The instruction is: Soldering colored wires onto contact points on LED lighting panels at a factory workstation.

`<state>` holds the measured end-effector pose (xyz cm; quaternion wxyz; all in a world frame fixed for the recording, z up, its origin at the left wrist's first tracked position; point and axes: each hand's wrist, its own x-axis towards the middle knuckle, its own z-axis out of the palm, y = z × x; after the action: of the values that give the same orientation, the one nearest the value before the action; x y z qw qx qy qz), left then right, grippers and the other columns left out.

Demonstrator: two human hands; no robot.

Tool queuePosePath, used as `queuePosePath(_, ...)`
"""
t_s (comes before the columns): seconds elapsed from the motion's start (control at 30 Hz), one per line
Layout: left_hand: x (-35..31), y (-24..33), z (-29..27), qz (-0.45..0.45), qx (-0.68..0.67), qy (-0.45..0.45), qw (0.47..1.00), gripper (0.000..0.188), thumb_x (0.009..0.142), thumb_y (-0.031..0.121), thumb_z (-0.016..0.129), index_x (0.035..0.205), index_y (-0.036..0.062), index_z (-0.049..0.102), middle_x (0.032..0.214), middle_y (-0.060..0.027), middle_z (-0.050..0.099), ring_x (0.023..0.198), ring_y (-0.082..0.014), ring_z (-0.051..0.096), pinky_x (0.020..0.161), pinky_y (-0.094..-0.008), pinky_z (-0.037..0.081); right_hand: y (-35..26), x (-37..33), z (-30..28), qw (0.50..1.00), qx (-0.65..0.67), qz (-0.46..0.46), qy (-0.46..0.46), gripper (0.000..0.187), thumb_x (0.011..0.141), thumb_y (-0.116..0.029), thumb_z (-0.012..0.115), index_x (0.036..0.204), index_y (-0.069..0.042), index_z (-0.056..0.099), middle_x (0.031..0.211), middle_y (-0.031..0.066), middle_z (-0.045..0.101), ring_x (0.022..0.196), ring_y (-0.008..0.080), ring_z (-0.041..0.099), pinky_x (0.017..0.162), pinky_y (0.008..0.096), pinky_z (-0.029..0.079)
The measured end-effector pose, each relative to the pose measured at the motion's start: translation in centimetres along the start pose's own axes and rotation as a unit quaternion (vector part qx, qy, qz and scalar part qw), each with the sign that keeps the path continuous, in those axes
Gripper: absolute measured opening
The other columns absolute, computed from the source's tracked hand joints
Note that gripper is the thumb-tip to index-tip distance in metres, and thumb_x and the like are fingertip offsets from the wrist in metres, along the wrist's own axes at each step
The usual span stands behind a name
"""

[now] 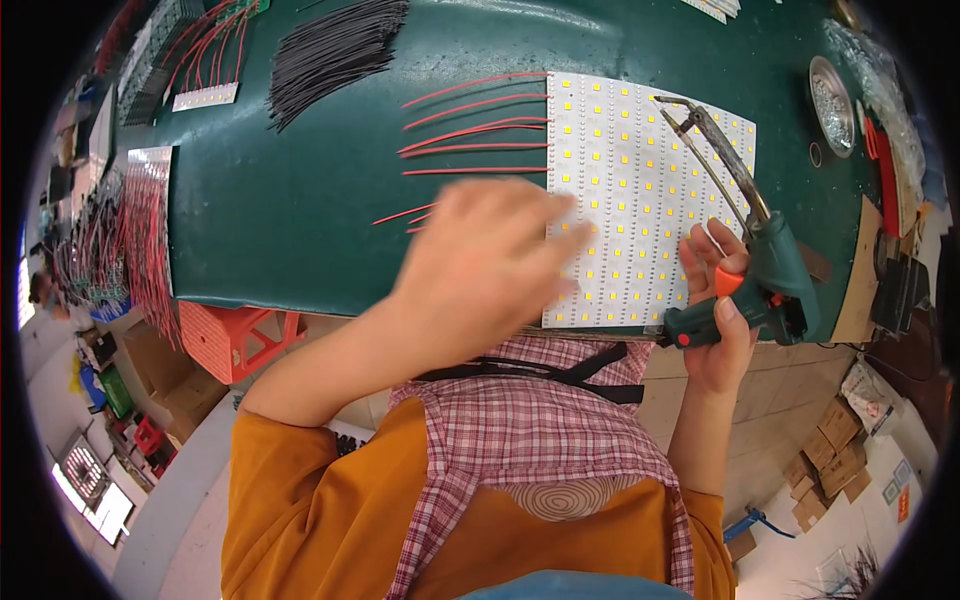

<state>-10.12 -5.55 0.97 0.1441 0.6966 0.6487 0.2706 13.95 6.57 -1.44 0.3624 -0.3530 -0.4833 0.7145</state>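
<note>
Currently, white LED board [648, 225] lies flat at the near edge of the green tabletop [270, 215], right of centre, yellow chips in rows. Red wires [475, 146] run leftward from its left edge, roughly parallel. Left hand [485, 255] over that edge and the lower wires, blurred; cannot tell whether the fingers pinch anything. Right hand [722, 350] wrapped round the handle of a green soldering gun [783, 255], thumb near its orange trigger, tip above the board's upper part. Surface: dark green, slightly glossy. Farther back, a bundle of black wires [340, 50]; to its left, a small white strip [206, 97] with red leads. Dense red-wire bundle [148, 240] at the left end, drooping over the edge. Far right, a metal bowl [816, 80] beside clear plastic wrapping [885, 90]. Room: orange-red stool [232, 340] below the tabletop, pale floor [660, 410], cardboard boxes [830, 445] stacked lower right, bright window [110, 510] lower left.
</note>
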Motion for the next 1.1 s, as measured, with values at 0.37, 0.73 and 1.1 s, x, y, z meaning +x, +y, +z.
queuePosePath(0.37,0.7,-3.5,-1.6,-0.096,0.057,0.07,0.991,0.019,0.072,-0.001,0.064,0.085,0.0081,0.054,0.08,-0.0059,0.057,0.078,-0.0282,0.054,0.069,-0.0392,0.043,-0.2,-0.6,0.2,1.0,-0.028,0.0,0.001,0.044,0.078,-0.023,0.074,0.113,-0.006,0.055,0.136,0.0216,0.046,0.125,0.035,0.051,0.109,0.0525,0.037)
queuePosePath(0.73,0.4,-3.0,-0.7,-0.087,0.126,0.051,0.987,0.018,0.074,-0.001,0.063,0.088,0.0074,0.056,0.08,-0.0067,0.057,0.078,-0.0279,0.055,0.069,-0.0388,0.044,-0.6,-1.6,0.7,0.999,-0.029,-0.022,-0.02,0.044,0.079,-0.021,0.073,0.115,-0.003,0.055,0.132,0.0238,0.049,0.12,0.0353,0.054,0.104,0.0525,0.042)
queuePosePath(1.1,-2.6,2.0,-1.0,-0.096,-0.125,-0.008,0.988,0.019,0.072,-0.006,0.065,0.088,0.0027,0.061,0.084,-0.0107,0.056,0.074,-0.0299,0.058,0.064,-0.0384,0.047,-1.8,-9.7,0.3,0.985,-0.035,0.119,-0.122,0.037,0.087,-0.007,0.061,0.124,-0.004,0.057,0.111,0.0178,0.065,0.08,0.0153,0.063,0.078,0.0332,0.053)
